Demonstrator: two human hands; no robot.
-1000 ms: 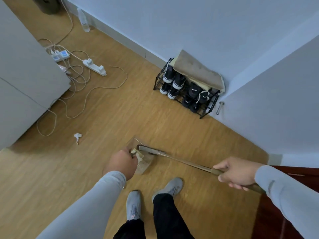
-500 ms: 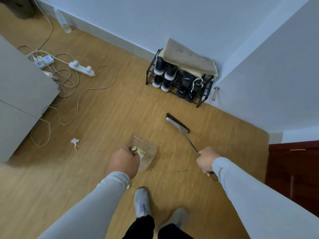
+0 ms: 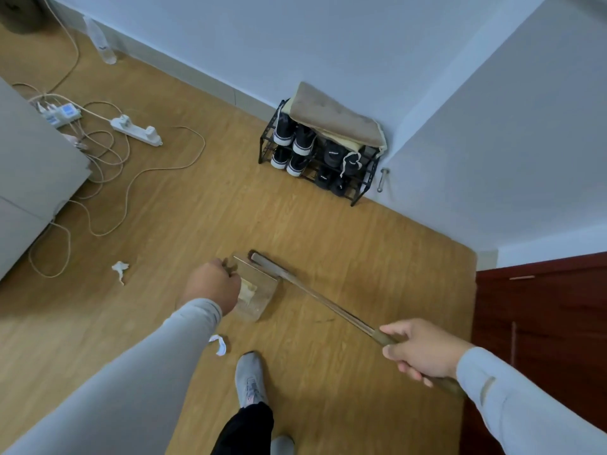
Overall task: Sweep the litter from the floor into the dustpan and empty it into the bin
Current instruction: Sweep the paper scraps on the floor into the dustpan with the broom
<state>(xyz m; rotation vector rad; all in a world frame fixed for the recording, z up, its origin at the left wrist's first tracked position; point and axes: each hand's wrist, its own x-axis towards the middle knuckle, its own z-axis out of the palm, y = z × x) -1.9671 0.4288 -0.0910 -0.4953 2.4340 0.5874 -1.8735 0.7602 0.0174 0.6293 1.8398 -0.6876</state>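
My left hand [image 3: 212, 284] grips the handle of a clear dustpan [image 3: 258, 298] held low over the wooden floor, with a pale scrap of litter [image 3: 247, 289] inside it. My right hand [image 3: 422, 351] grips the long handle of a broom [image 3: 315, 295]. The broom's dark head [image 3: 266, 261] lies against the dustpan's far edge. A crumpled white scrap [image 3: 120, 269] sits on the floor to the left. Another white scrap [image 3: 219, 344] lies near my left forearm, just in front of my shoe. No bin is in view.
A black shoe rack [image 3: 315, 156] with a folded tan cushion stands against the far wall. Power strips [image 3: 136, 131] and looping cables [image 3: 108, 178] cover the floor at left beside a grey cabinet [image 3: 29, 178]. A dark red door [image 3: 538, 323] is at right. My grey shoe [image 3: 249, 379] stands below the dustpan.
The broom head swung back from the right to the dustpan's edge. My right hand moved out to the right and lower. The dustpan stayed held in my left hand.
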